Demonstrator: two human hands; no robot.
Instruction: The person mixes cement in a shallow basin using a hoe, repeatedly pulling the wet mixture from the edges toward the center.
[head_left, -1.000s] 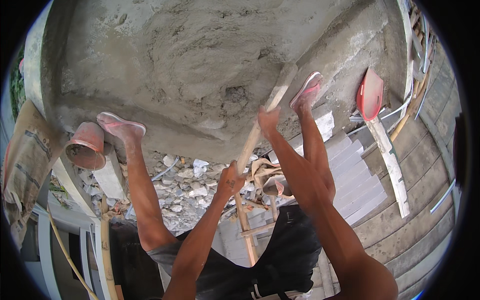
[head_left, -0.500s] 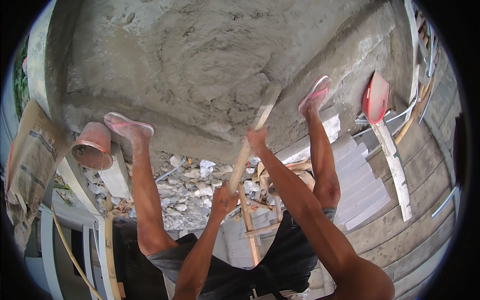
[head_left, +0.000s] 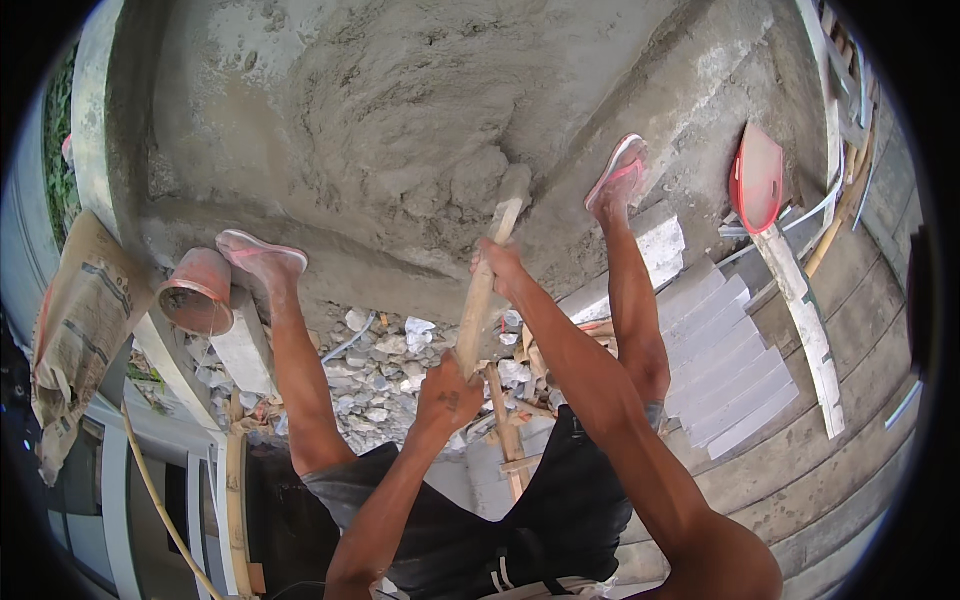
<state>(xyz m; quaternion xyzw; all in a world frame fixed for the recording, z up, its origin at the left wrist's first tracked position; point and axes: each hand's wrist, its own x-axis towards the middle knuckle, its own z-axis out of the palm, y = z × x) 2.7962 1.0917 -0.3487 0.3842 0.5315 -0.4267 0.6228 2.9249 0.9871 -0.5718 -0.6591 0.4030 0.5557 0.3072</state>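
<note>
My left hand (head_left: 449, 396) is closed round the lower part of a thick wooden tool handle (head_left: 478, 305). Further up the same handle, my right hand (head_left: 500, 268) grips it. The handle slants away from me to a mortar-coated far end (head_left: 514, 184), which meets a lump of wet grey mortar (head_left: 480, 172). Whatever head the tool has is hidden in the mix. The mortar spreads in a broad heap over the concrete surface (head_left: 230, 150). My sandalled feet stand wide apart on either side of the handle.
A mortar-stained reddish bucket (head_left: 197, 292) lies tipped at left beside a draped woven sack (head_left: 85, 310). Broken stones (head_left: 385, 375) fill the strip between my legs. At right are stacked grey strips (head_left: 725, 370), a red pan-like piece (head_left: 757, 185) and a long white-grey plank (head_left: 805, 330).
The handle's far end has shifted left and stands steeper. Both hands still hold it; the right hand has moved slightly left and up. The view has shifted a little.
</note>
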